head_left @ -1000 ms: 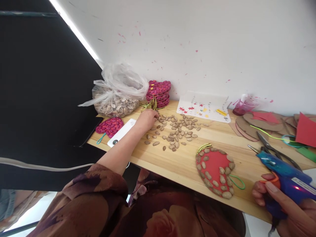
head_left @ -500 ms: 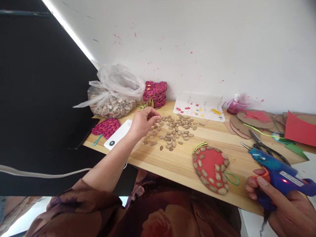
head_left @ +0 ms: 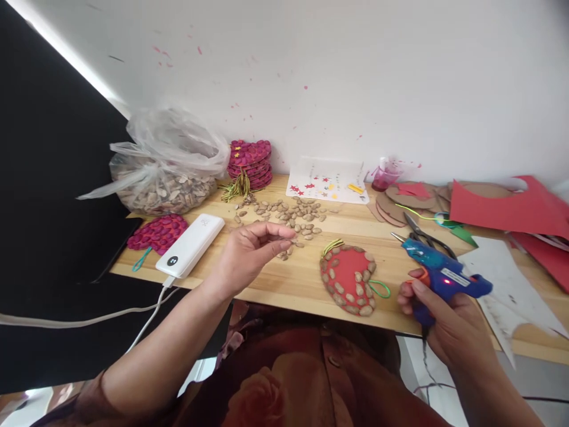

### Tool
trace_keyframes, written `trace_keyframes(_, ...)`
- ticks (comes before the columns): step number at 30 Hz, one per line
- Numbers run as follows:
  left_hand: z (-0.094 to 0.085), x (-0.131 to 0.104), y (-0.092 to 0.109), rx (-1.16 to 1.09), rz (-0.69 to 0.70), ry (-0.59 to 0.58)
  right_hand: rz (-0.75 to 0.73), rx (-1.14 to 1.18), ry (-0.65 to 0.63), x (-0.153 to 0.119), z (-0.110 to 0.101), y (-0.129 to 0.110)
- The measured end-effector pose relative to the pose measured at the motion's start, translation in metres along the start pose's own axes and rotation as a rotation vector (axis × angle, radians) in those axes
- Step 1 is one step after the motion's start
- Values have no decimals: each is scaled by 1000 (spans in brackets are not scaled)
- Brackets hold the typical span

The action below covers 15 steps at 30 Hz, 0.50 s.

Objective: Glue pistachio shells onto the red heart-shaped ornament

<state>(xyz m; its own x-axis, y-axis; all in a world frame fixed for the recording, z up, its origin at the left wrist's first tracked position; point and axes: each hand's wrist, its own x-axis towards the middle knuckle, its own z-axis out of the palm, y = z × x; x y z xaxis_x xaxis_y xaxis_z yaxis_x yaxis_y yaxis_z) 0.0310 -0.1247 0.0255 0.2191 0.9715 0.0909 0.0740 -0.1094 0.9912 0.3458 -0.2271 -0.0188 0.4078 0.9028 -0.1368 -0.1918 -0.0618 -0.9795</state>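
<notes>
Red heart point(head_left: 349, 279) edged with shells, centre bare; left hand point(head_left: 249, 252) pinches one shell point(head_left: 287, 241); right hand point(head_left: 444, 317) grips glue gun point(head_left: 438, 276).

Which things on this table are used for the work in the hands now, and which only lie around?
In use:
left hand pinching a seed
right hand gripping the blue glue gun
red heart edged with seeds
loose seeds

Lying about:
white power bank
bag of shells
stack of pink hearts
scissors
star sheet
red paper
</notes>
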Motion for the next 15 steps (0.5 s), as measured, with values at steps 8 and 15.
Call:
trace_keyframes(8,15,-13,2,-129,-97,-7,-226,-628,45,-19,-20,0)
trace_keyframes(15,12,-20,-16,-129,-273,5,-380,-1058,265,-27,-66,-28)
